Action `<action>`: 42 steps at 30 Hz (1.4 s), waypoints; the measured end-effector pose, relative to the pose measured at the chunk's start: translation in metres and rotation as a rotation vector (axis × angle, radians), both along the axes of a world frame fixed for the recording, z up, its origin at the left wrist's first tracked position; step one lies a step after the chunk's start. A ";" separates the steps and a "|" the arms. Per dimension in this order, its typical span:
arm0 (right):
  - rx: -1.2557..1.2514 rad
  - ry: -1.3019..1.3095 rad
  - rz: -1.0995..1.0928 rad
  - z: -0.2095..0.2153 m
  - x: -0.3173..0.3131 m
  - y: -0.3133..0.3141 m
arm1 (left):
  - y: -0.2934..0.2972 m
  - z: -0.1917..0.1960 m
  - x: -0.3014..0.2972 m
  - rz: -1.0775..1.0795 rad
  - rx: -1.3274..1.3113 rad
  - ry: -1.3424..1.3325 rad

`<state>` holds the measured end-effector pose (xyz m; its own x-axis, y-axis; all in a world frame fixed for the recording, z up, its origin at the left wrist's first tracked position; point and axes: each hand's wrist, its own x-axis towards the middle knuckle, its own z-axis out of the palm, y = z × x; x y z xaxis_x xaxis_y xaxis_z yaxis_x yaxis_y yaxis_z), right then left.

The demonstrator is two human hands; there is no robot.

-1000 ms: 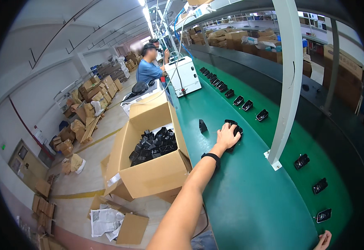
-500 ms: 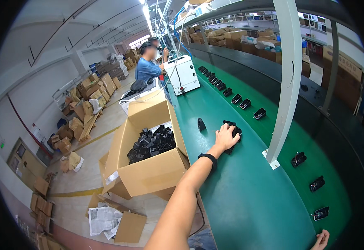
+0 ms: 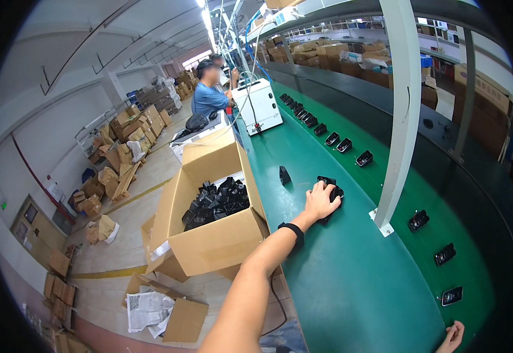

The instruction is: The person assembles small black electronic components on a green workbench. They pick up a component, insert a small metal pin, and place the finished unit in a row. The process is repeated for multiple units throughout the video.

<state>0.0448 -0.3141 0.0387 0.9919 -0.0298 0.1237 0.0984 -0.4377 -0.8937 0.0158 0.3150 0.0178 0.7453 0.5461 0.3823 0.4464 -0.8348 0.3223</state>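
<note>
Since earlier: left hand (image 3: 320,202) barely shifted, kept clasped on black part (image 3: 330,189) on tabletop (image 3: 350,282). Right hand (image 3: 453,337) released, at edge. Risk: part knocked against neighbouring piece (image 3: 284,175) if dragged.

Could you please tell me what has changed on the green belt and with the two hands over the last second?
Almost nothing has changed. The left hand still rests on the small pile of black parts on the green conveyor belt, with no visible lift or release. The right hand stays at the belt's near edge. The lone black part, the open cardboard box and the row of black parts are unmoved.
</note>
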 end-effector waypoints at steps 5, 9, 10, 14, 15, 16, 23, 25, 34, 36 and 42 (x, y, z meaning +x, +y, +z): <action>0.003 -0.015 0.011 -0.004 0.003 -0.003 | -0.061 0.009 -0.020 -0.089 -0.014 -0.003; -0.015 0.029 0.036 -0.011 0.006 -0.012 | -0.137 0.016 -0.041 -0.225 -0.031 -0.002; 0.013 0.009 0.095 -0.033 0.021 -0.033 | -0.159 0.016 -0.047 -0.277 -0.009 -0.008; 0.074 -0.082 0.151 -0.100 0.050 -0.069 | -0.222 0.023 -0.066 -0.437 -0.066 0.058; 0.054 -0.064 0.176 -0.083 0.048 -0.062 | -0.230 0.023 -0.066 -0.492 0.003 -0.067; 0.027 -0.045 0.230 -0.076 0.043 -0.058 | -0.233 0.026 -0.070 -0.491 -0.056 -0.043; 0.068 -0.091 0.124 -0.099 0.050 -0.073 | -0.140 0.073 -0.046 -0.516 0.039 -0.146; 0.071 -0.100 0.125 -0.095 0.049 -0.066 | -0.061 0.068 -0.024 -0.335 0.196 -0.222; 0.125 -0.122 0.126 -0.084 0.054 -0.044 | 0.138 -0.016 -0.049 0.340 0.180 -0.068; 0.116 -0.114 0.130 -0.084 0.050 -0.048 | 0.132 -0.023 -0.047 0.332 0.193 -0.013; 0.093 -0.104 0.152 -0.064 0.036 -0.046 | 0.109 0.001 -0.037 0.225 0.218 0.111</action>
<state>0.0805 -0.3606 -0.0258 0.9678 0.1030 0.2296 0.2510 -0.3272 -0.9110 -0.0217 0.4241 0.0191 0.6594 0.6160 0.4310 0.6496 -0.7554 0.0859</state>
